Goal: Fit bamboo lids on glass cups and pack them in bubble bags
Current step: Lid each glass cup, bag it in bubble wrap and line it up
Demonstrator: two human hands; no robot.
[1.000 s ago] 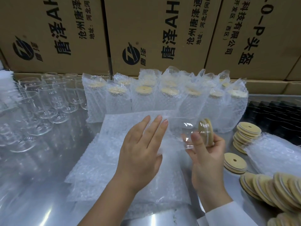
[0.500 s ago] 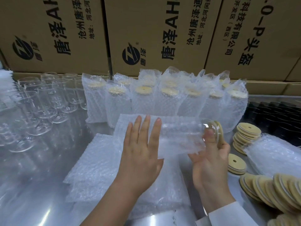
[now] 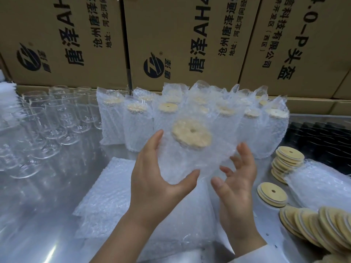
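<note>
The glass cup (image 3: 188, 164), half slid sideways into its bubble bag (image 3: 220, 141) a moment ago, is now fully inside and lifted above the worktop (image 3: 38, 234), its bamboo lid (image 3: 191, 133) facing the camera. The left hand (image 3: 152, 179) grips the bag, and the right hand (image 3: 235, 186) cradles its side with fingers spread. Behind, bagged cups (image 3: 136, 130) stand before cartons (image 3: 190, 35) printed 唐泽.

"唐泽" on cardboard boxes (image 3: 180, 35)

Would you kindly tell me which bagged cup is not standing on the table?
The bagged cup gripped by the left hand, right hand alongside, lid tilted toward the camera; the others stand upright behind it.
</note>
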